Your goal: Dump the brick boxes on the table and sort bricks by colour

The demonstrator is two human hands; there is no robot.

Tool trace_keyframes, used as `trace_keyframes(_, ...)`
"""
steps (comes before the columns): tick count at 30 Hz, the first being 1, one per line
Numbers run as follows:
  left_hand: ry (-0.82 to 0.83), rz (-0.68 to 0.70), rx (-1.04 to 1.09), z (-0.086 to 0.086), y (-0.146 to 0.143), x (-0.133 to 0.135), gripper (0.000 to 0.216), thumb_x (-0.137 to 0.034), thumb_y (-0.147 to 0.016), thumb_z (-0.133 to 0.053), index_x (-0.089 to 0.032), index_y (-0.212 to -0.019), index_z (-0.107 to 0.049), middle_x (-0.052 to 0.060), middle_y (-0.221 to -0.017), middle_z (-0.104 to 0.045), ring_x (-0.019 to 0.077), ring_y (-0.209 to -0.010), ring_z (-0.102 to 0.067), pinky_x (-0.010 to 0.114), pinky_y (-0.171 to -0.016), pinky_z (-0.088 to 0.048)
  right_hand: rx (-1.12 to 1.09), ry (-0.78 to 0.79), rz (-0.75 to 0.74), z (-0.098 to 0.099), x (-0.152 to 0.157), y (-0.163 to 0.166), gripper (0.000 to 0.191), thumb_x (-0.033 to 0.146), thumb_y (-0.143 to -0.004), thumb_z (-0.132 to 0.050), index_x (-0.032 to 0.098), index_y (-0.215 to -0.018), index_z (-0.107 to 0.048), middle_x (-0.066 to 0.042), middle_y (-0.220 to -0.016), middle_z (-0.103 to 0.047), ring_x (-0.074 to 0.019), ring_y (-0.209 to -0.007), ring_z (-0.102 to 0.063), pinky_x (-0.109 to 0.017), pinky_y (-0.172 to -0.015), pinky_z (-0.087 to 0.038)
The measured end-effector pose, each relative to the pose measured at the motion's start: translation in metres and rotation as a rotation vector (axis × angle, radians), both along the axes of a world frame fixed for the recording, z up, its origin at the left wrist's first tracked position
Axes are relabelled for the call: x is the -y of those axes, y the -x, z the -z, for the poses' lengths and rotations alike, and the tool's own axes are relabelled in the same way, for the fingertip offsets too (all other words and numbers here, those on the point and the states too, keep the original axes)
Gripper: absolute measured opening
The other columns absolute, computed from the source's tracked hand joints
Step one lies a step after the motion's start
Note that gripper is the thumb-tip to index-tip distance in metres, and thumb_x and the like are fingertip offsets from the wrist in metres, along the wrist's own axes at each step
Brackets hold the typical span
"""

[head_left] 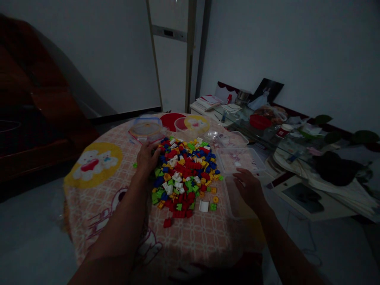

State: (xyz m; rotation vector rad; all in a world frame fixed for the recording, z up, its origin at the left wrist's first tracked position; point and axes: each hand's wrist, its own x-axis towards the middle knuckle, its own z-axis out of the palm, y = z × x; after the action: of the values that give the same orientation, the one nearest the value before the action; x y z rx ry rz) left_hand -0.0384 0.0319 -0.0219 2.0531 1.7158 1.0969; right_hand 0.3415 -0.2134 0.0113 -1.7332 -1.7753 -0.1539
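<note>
Bricks [184, 166] are touched by the curled left hand [146, 159], the near-right box [233, 208] overhung by the half-curled right hand [249, 189]; grips and the far-right cup's [283, 131] label cannot be discerned.

Building blocks [184, 168] are showing red, blue, yellow, lime green and white, with red gathering at the near edge. The tablecloth [204, 237] is displaying pale interlocking rings on dusty pink; at left, a yellow oval [113, 149] is framing white bears and a reddish patch. Far right, a bowl [260, 121] is showing red; far left, wooden furniture [50, 85] is showing reddish brown.
</note>
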Motion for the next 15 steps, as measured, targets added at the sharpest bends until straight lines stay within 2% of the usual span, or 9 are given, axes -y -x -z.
trace_keyframes(6, 0.011, 0.001, -0.011, 0.000, 0.001, 0.000, 0.047, -0.047, -0.094, -0.053, -0.023, -0.127, -0.076, 0.011, -0.146, -0.062, 0.0332, -0.138, -0.055, 0.047, -0.119, -0.043, 0.013, 0.046, -0.006, -0.004, 0.003, 0.016, 0.029, 0.034, -0.102, -0.050, 0.023, -0.103, -0.077, -0.012, -0.107, -0.079, -0.0264, -0.099, -0.075, -0.040, -0.090, -0.062)
trace_keyframes(15, 0.001, 0.004, -0.007, -0.001, -0.001, 0.001, 0.043, -0.048, -0.094, -0.055, -0.023, -0.123, -0.076, 0.010, -0.143, -0.063, 0.0331, -0.134, -0.056, 0.047, -0.118, -0.044, 0.057, 0.196, 0.070, 0.012, 0.000, 0.021, 0.027, 0.023, -0.098, -0.053, 0.021, -0.112, -0.076, -0.014, -0.117, -0.078, -0.0261, -0.109, -0.074, -0.041, -0.098, -0.059)
